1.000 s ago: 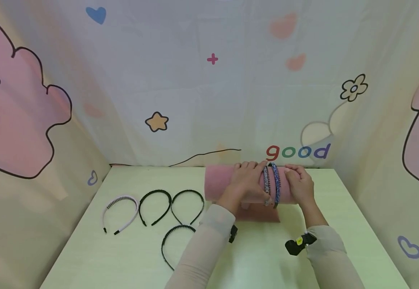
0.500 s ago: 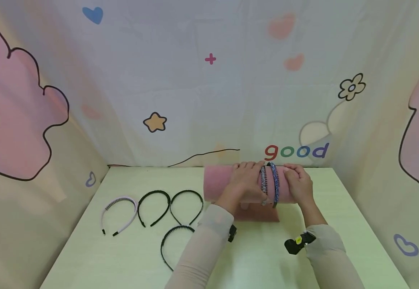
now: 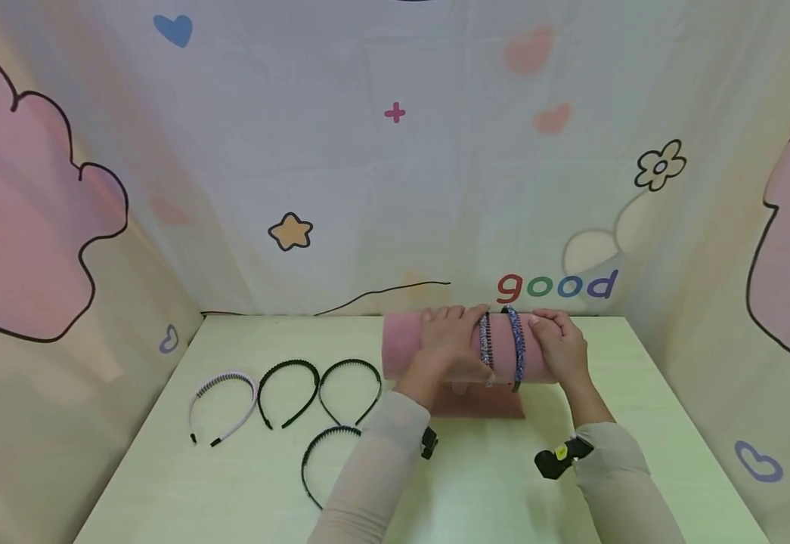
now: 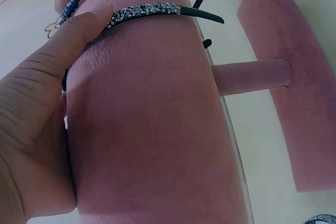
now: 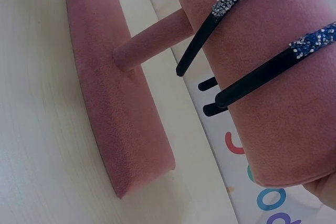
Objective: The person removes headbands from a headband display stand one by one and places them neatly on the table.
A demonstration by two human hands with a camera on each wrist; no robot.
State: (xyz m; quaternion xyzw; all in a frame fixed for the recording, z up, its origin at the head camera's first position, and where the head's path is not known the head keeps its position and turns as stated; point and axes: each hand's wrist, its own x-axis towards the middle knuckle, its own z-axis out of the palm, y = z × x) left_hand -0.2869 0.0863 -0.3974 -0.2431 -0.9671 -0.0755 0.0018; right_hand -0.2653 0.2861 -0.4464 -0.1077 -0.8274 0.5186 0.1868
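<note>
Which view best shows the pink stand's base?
The right wrist view: the base appears large and nearly whole there, with the post plainly meeting it. The left wrist view shows that too, but its right edge cuts the base off. The head view shows only a small strip below the pink roll.

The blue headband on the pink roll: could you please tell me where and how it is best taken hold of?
I would probably pinch the blue headband by its black ends, coming from below, one in front and one behind. The front end is smooth and pokes past the underside of the pink roll, while the glittery stretch seems to lie close against it.
</note>
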